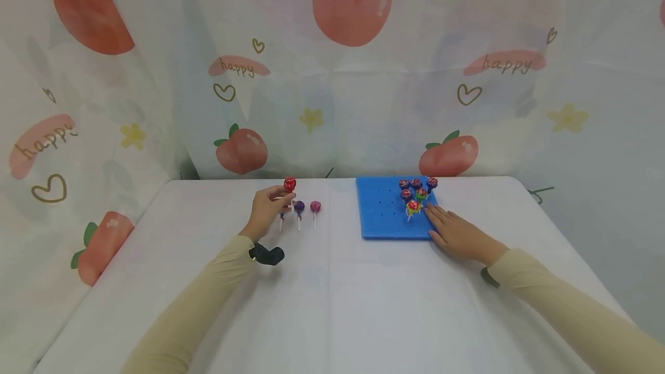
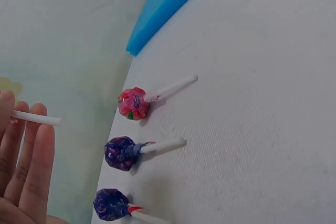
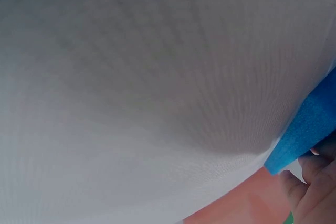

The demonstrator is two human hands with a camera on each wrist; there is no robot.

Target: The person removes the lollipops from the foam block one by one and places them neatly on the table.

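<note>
My left hand (image 1: 266, 210) pinches a red-wrapped lollipop (image 1: 290, 183) above the table, its head up. In the left wrist view its white stick (image 2: 41, 117) pokes out from between the fingers. Just beyond that hand lie a pink lollipop (image 2: 134, 103), a dark purple one (image 2: 122, 153) and another dark purple one (image 2: 111, 204), side by side. My right hand (image 1: 459, 235) rests on the right edge of a blue foam board (image 1: 374, 221), fingers extended. Several lollipops stand in the board's right part, among them a yellow-and-red one (image 1: 413, 206) at the front.
Small holes dot the left and middle of the foam board. White cloth covers the table (image 1: 332, 305), and a fruit-printed curtain (image 1: 332, 108) hangs along its back edge and left side.
</note>
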